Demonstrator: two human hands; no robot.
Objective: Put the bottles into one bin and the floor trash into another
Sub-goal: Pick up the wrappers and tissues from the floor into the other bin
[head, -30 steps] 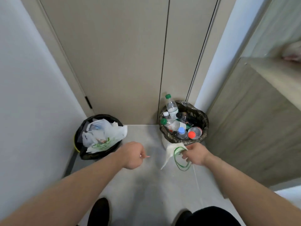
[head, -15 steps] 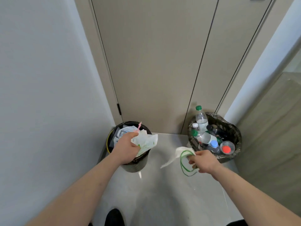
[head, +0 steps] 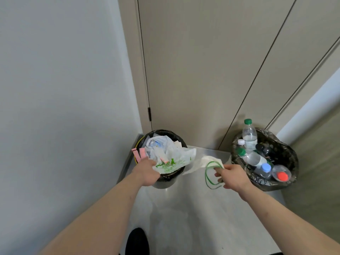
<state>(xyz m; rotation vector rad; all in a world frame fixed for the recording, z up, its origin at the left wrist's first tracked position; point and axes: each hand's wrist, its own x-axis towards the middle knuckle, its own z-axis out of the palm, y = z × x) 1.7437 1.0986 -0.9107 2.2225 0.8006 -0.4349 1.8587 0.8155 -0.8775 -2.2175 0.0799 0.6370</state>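
Left hand (head: 147, 172) reaching over the trash bin (head: 166, 181) rim, fingers hidden, grip unclear, right hand (head: 232, 176) pinching tissue (head: 200, 162) and green band (head: 208, 176) above bare floor (head: 193, 208) between bins, bottles (head: 254, 159) filling right bin (head: 287, 157).

We find no legible text, brand, number or sign. The white plastic bag (head: 171, 159) in the black bin (head: 165, 178) bears green printing, too blurred to read. The bottle (head: 249, 135) labels in the lined bin (head: 287, 157) are likewise unreadable.
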